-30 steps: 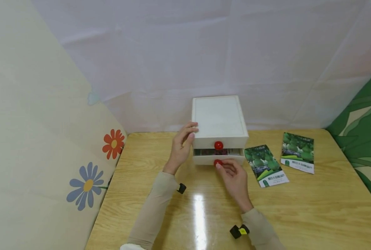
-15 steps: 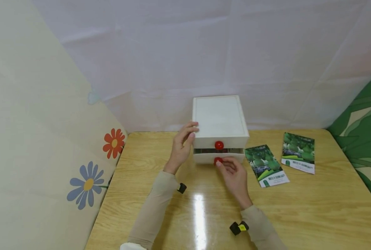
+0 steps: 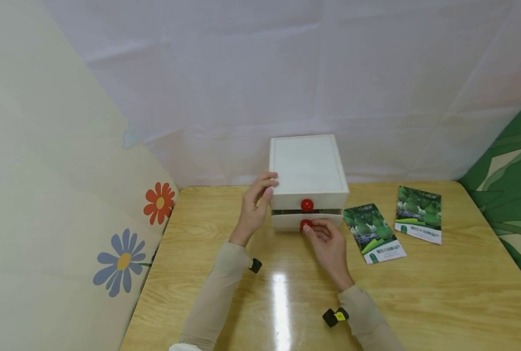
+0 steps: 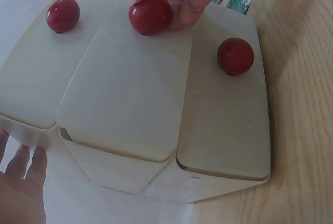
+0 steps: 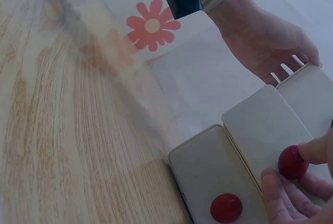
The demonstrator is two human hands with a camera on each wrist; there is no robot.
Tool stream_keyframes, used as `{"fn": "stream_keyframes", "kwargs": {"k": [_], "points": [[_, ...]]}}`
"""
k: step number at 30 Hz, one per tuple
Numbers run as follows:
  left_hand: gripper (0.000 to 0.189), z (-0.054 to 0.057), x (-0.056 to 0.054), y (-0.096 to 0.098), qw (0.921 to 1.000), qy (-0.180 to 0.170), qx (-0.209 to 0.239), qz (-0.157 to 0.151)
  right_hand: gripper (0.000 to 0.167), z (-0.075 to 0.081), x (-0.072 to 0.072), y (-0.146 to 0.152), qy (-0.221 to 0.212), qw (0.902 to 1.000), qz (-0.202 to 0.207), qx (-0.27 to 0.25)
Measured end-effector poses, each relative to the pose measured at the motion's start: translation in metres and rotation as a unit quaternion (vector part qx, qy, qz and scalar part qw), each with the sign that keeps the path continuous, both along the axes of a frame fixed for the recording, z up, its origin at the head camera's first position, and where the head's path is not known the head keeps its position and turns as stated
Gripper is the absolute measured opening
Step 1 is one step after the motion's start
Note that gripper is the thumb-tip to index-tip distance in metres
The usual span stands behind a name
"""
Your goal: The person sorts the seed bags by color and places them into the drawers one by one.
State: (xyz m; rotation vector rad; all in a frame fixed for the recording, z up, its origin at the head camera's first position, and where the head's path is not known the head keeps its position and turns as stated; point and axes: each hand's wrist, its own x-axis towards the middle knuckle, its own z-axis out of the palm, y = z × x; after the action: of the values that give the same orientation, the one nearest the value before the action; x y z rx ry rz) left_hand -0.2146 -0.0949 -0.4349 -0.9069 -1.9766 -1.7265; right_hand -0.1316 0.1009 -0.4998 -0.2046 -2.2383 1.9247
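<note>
A small white drawer cabinet (image 3: 307, 163) with red knobs stands at the back of the table. Its middle drawer (image 4: 125, 88) juts out a little past the upper drawer (image 4: 34, 78) and lower drawer (image 4: 223, 130). My right hand (image 3: 330, 251) pinches the round red knob (image 4: 150, 14) of that middle drawer between thumb and fingers. Against the cabinet's left side rests my left hand (image 3: 253, 207), fingertips over the top edge. Only a narrow dark gap shows above the middle drawer, and its contents are hidden in the head view.
Two green-and-white printed leaflets, a nearer leaflet (image 3: 374, 233) and a farther leaflet (image 3: 418, 214), lie right of the cabinet on the wooden table (image 3: 440, 292). Behind hangs a pale cloth (image 3: 242, 73). A flower-printed panel (image 3: 67, 170) borders the left.
The middle drawer has slid inward with my right hand on its knob. The gap above it has narrowed, and the coloured contents seen earlier are now out of sight. My left hand stays put.
</note>
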Motion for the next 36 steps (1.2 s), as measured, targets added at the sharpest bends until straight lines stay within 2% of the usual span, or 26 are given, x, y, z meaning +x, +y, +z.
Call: {"fn": "stream_keyframes", "kwargs": {"k": [3, 7, 29, 36], "points": [[0.021, 0.000, 0.000, 0.000, 1.0000, 0.001, 0.002, -0.003, 0.029, -0.016, -0.006, 0.002, 0.009, 0.9999, -0.004, -0.008], [0.021, 0.000, 0.000, 0.000, 1.0000, 0.000, 0.003, -0.004, 0.028, -0.021, -0.010, 0.003, 0.026, 0.9996, -0.002, -0.015], [0.021, 0.000, 0.001, 0.000, 1.0000, 0.003, -0.001, 0.002, 0.030, -0.018, -0.018, 0.003, 0.036, 0.9992, 0.005, -0.018], [0.022, -0.001, 0.000, 0.000, 0.9999, 0.012, 0.001, -0.001, 0.026, -0.020, -0.022, 0.004, 0.055, 0.9984, 0.004, -0.012]]}}
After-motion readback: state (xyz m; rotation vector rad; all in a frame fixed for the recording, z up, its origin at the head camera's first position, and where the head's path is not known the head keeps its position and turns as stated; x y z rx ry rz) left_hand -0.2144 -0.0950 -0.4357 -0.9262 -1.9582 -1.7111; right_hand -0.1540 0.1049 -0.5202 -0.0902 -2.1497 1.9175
